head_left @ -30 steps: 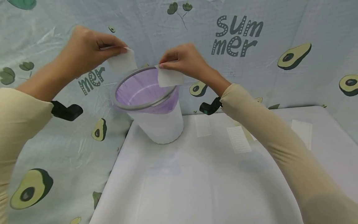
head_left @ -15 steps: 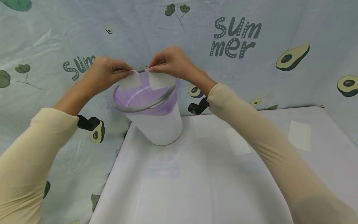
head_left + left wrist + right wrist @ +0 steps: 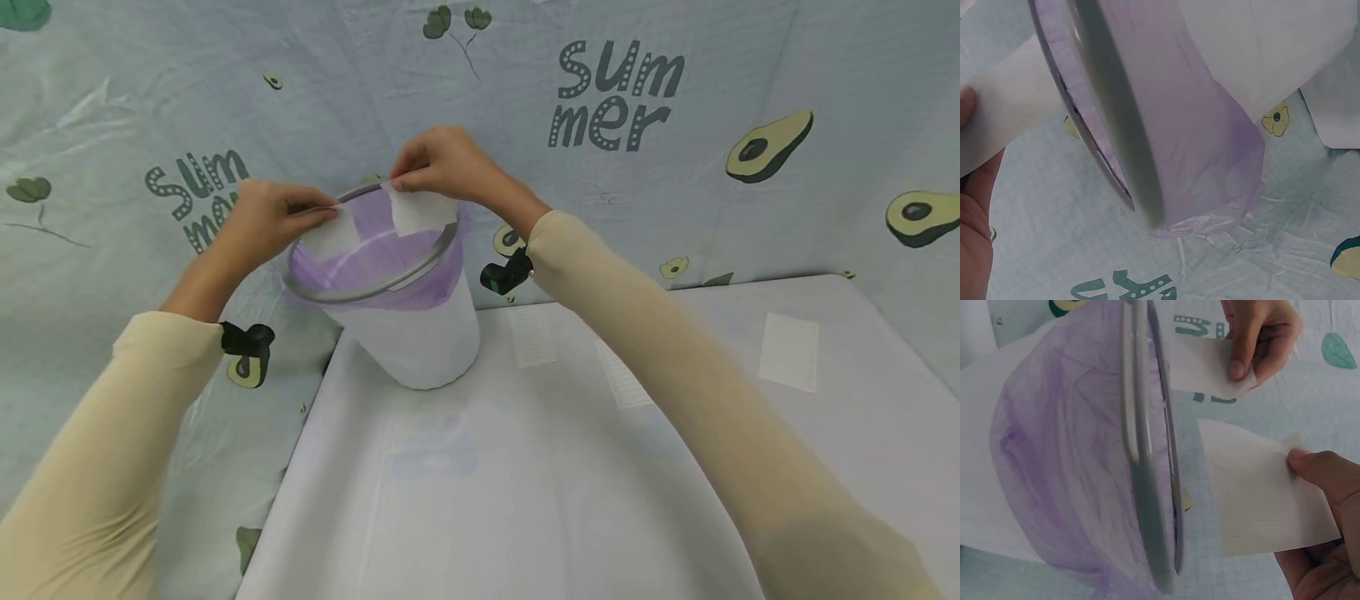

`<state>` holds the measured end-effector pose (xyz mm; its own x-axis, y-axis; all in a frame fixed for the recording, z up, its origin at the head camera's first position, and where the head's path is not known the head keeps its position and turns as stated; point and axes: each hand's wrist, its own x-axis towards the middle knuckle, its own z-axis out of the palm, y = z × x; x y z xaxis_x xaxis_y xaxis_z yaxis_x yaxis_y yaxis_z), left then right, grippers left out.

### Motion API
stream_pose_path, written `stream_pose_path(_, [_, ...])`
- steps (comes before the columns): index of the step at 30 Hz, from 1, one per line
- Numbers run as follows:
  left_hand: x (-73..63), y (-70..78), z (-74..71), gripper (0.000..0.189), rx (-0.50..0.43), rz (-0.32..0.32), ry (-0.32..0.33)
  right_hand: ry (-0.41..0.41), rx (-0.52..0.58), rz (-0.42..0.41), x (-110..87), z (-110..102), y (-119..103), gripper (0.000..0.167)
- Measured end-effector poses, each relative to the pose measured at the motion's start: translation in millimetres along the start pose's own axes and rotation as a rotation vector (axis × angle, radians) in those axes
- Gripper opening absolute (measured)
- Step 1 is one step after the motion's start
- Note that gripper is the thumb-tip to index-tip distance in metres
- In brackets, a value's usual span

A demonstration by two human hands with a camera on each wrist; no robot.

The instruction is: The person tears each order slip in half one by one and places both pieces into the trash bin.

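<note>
My left hand pinches a small piece of white paper between thumb and fingers at the left of the bin's mouth. Another paper piece, faintly lined in the right wrist view, is pinched by its corner in my right hand over the far right of the mouth. Below both hands stands a white trash bin with a grey rim ring and a purple bin liner folded over its edge. In the right wrist view both pieces appear apart from the rim. The bin's bottom inside is hidden.
On the white table several lined paper sheets lie to the right of the bin, including one sheet near it and another sheet farther right. My right sleeve partly covers one. An avocado-print cloth hangs close behind.
My left hand has come down and in, bringing its paper from above the rim to the bin's mouth. The right hand has shifted slightly left with its piece.
</note>
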<state>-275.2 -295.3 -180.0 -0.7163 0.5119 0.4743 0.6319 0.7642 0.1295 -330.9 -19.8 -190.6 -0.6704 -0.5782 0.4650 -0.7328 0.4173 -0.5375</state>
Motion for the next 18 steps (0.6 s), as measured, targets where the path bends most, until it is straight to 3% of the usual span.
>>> stream_pose_path(10, [6.5, -4.5, 4.5, 0.019, 0.039, -0.060, -0.066, -0.130, -0.004, 0.047, 15.9, 6, -6, 0.019])
stream_pose_path(18, [9.2, -4.1, 0.8, 0.021, -0.010, -0.102, -0.074, -0.193, -0.067, 0.058, 22.2, 8, -10, 0.020])
